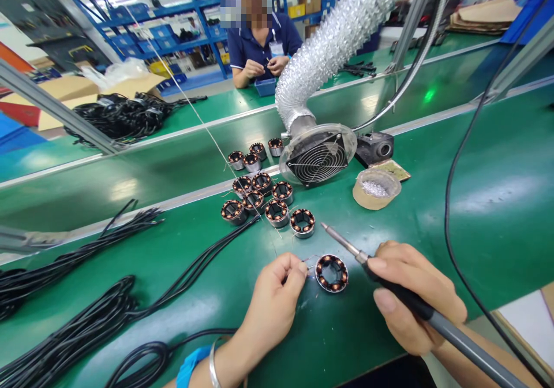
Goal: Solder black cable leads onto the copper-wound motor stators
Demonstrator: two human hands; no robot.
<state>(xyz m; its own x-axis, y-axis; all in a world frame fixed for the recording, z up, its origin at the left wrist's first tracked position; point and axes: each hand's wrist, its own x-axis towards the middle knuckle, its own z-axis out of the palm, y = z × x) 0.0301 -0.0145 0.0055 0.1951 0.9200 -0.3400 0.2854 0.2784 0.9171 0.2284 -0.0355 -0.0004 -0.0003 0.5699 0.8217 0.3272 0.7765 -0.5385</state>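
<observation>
My left hand [277,295] is pinched on thin wires [308,264] that run to a ring-shaped copper-wound stator [331,273] lying on the green table [337,342]. In my right hand [415,295] is a soldering iron [344,242] with a black and grey handle; its tip points up and left, above the table and apart from the stator. Another stator [302,223] stands just beyond, at the near edge of a group of several more [277,212]. Whether a cable end is also between my left fingers cannot be made out.
A fan-faced extractor [321,160] on a silver duct [320,53] hangs beyond the stators. Right of it are a round container [376,189] and a black stand [374,147]. Black cables [82,324] cover the left. A person [262,47] works across the table.
</observation>
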